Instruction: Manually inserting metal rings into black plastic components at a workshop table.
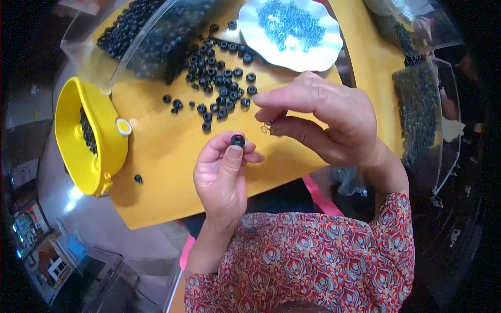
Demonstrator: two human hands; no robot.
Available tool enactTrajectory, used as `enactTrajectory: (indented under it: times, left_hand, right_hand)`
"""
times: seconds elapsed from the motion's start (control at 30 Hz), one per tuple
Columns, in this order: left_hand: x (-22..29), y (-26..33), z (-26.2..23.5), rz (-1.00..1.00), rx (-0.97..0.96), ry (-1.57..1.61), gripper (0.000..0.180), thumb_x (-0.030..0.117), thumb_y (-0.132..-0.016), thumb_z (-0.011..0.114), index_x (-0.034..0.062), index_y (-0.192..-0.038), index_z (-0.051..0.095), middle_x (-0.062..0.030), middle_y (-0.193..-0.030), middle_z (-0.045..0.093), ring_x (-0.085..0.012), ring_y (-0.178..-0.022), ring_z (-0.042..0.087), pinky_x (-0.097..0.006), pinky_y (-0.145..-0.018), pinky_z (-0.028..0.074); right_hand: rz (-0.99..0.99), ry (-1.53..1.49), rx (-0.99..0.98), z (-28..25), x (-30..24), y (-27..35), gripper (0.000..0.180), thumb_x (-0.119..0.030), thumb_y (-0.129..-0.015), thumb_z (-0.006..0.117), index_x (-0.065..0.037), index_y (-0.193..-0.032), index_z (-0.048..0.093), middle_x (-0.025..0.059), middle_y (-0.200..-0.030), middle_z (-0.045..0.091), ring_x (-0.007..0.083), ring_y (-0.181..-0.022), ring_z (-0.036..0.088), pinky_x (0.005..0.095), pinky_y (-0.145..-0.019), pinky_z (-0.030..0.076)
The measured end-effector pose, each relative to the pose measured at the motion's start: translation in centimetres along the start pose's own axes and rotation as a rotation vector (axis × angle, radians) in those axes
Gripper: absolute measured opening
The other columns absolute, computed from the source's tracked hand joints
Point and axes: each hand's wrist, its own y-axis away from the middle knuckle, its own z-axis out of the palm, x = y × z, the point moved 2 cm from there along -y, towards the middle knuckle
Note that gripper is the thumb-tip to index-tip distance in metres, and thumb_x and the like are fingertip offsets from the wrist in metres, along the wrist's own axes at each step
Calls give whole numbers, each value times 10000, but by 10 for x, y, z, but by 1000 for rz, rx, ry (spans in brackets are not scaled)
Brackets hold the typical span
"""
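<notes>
A yellow tub [73, 141] (partly filled) sits beside a white scalloped dish [334, 44].

left hand [222, 175]: pinches black ring [238, 140] | right hand [323, 120]: holds small metal clip [266, 126]

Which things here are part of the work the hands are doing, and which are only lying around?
In use:
- small black rubber ring, pinched by left hand
- tiny metal spring, at fingertips of right hand
- loose pile of black rings on the yellow board
- white wavy dish of small grey parts

Lying about:
- yellow plastic tub
- clear plastic bin
</notes>
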Motion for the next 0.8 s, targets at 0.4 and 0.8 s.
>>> enactTrajectory:
  times: [0.4, 0.8]
  left_hand:
    - [19, 72, 6, 81, -55, -14, 202, 70, -876, 627, -39, -1037, 572, -116, -900, 654, -188, -775, 640, -317, -753, 537]
    - [34, 107, 6, 272, -85, -267, 146, -4, -874, 605, -27, -1018, 593, -90, -932, 654, -129, -781, 622, -231, -721, 502]
  right_hand:
    - [-191, 75, -9, 24, -74, 26, 383, 37, -696, 725, 4, -1069, 643, 77, -809, 655, 197, -715, 624, 296, -649, 478]
    - [-340, 368, -250, 31, -128, 30, 385, -127, -757, 609, 20, -1113, 613, 56, -825, 628, 202, -714, 595, 322, -675, 440]
